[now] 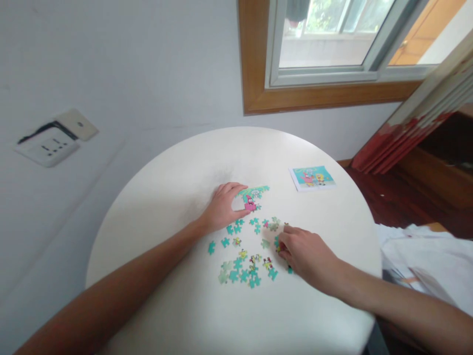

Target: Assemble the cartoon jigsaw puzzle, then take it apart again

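A partly joined jigsaw puzzle [254, 193], teal with a pink cartoon starfish, lies on the white round table [177, 167]. My left hand [224, 207] rests at its left side, thumb and fingers stretched apart, with fingertips touching its upper and lower edges. Loose teal, yellow and pale puzzle pieces [244, 276] are scattered nearer to me. At the right of these, my right hand [305, 251] has its fingers curled and pinched at a teal and yellow puzzle piece [277, 242]. The fingers partly hide that piece.
A printed reference picture [314, 178] with the cartoon figures lies on the table's right side. Behind the table are a wall with a socket [48, 146] and a wood-framed window [254, 93]. White papers or bags [428, 256] lie beyond the right edge, below a curtain [391, 133].
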`<state>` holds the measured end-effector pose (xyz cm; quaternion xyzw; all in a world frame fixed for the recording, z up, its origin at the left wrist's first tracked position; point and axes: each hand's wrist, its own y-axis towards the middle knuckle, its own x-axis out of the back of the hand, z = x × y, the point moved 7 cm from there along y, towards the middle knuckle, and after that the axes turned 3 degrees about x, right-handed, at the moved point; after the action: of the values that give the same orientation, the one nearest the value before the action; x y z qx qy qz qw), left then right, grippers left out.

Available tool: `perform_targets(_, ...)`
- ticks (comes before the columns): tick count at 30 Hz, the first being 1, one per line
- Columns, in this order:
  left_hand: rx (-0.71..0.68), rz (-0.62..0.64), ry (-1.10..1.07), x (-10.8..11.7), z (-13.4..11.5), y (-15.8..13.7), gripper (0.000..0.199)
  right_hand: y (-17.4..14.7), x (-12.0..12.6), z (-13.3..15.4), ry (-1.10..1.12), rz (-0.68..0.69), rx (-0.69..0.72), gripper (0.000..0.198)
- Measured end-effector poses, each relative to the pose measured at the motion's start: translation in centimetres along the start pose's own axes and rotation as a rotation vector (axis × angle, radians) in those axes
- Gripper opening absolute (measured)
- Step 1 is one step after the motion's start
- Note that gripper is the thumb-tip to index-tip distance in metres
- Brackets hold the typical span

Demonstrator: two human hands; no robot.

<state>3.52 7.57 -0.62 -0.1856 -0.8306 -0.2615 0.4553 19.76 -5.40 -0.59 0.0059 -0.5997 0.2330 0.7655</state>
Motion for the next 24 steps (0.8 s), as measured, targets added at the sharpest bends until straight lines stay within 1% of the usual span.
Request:
perform_targets(4,0.018,-0.01,0.009,0.0,0.0,0.0,0.058,-0.1,-0.1,0.6,0.005,-0.028,0.054,0.014)
perform_targets(8,0.035,-0.016,-0.012,0.0,0.1,0.0,0.057,-0.3,-0.8,0.9,0.026,-0.001,0.065,0.015)
perform_targets(11,0.034,-0.017,-0.04,0.3,0.4,0.1,0.05,-0.3,-0.6,0.9,0.134,0.001,0.087,0.013)
perform_targets(14,0.017,-0.033,-0.057,0.7,0.8,0.3,0.041,0.5,1.1,0.3,0.328,-0.1,0.104,0.014)
perform_targets(16,0.002,-0.033,-0.052,0.9,0.8,0.3,0.039,1.7,2.7,-0.4,0.463,-0.192,0.108,0.015)
perform_targets(19,-0.021,-0.014,-0.041,0.9,0.6,0.1,0.031,4.8,3.8,-1.1,0.631,-0.234,0.145,0.011)
perform_targets(21,-0.036,-0.005,-0.038,0.8,0.5,0.0,0.025,7.2,3.9,-1.4,0.723,-0.272,0.149,0.008)
perform_targets(24,-0.053,0.008,-0.032,0.7,0.3,-0.2,0.018,10.1,2.7,-1.7,0.837,-0.245,0.099,0.007)
